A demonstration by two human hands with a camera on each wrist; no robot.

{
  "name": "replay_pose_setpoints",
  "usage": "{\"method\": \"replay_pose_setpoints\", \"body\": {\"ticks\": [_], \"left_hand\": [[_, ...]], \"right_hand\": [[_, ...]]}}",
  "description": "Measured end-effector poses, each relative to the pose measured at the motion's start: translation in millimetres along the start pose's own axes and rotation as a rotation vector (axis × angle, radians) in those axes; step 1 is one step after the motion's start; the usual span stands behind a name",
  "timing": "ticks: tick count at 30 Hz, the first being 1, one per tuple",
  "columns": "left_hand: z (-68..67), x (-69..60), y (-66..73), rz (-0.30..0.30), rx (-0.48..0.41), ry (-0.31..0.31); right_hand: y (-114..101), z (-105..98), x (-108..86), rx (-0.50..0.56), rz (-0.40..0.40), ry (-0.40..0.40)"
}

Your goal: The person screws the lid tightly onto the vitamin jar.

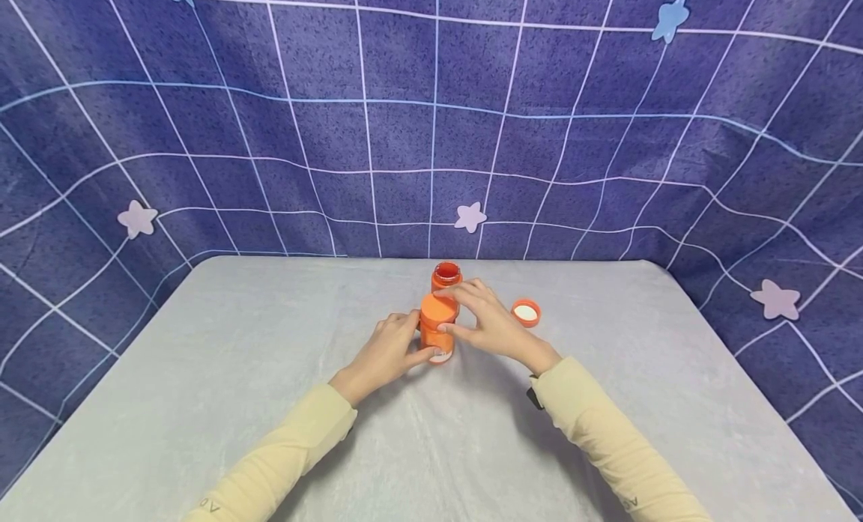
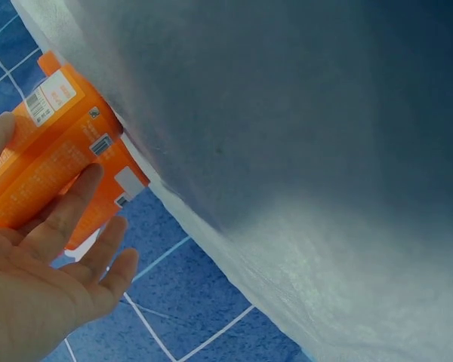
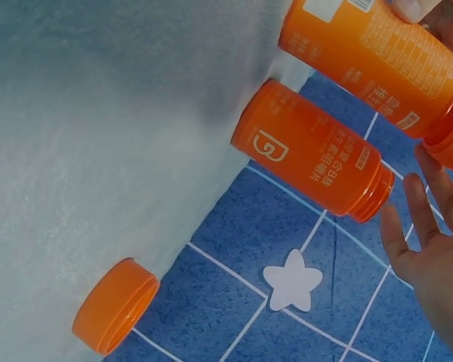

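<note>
An orange bottle (image 1: 431, 341) with its cap (image 1: 438, 311) on stands upright on the table in the head view. My left hand (image 1: 384, 353) grips its body between thumb and fingers; in the left wrist view the other fingers spread away from the label. My right hand (image 1: 491, 326) holds the cap from the right, with thumb and fingers at its rim. Just behind stands a second bottle (image 3: 309, 151), orange-red and uncapped, its threaded neck showing in the right wrist view. A loose orange cap (image 1: 526, 312) with a white lining lies to the right, inside up.
The table (image 1: 222, 335) has a pale grey cloth over it. Close behind the bottles hangs a blue-purple curtain (image 1: 323, 132) with grid lines and star shapes, which also runs along both sides.
</note>
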State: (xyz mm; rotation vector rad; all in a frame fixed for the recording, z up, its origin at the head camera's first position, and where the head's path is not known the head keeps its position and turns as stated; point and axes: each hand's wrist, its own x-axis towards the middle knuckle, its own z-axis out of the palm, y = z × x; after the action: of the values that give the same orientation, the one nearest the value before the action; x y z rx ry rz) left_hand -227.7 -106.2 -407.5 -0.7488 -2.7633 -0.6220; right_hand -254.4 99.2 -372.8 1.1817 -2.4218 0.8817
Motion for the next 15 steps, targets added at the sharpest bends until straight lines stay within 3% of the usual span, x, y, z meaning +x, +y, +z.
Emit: {"method": "replay_pose_setpoints", "body": {"ticks": [15], "left_hand": [[0.5,-0.5,1.0,-0.012,0.001,-0.001]], "right_hand": [[-1.3,2.9,-0.8,-0.014,0.027,0.01]]}}
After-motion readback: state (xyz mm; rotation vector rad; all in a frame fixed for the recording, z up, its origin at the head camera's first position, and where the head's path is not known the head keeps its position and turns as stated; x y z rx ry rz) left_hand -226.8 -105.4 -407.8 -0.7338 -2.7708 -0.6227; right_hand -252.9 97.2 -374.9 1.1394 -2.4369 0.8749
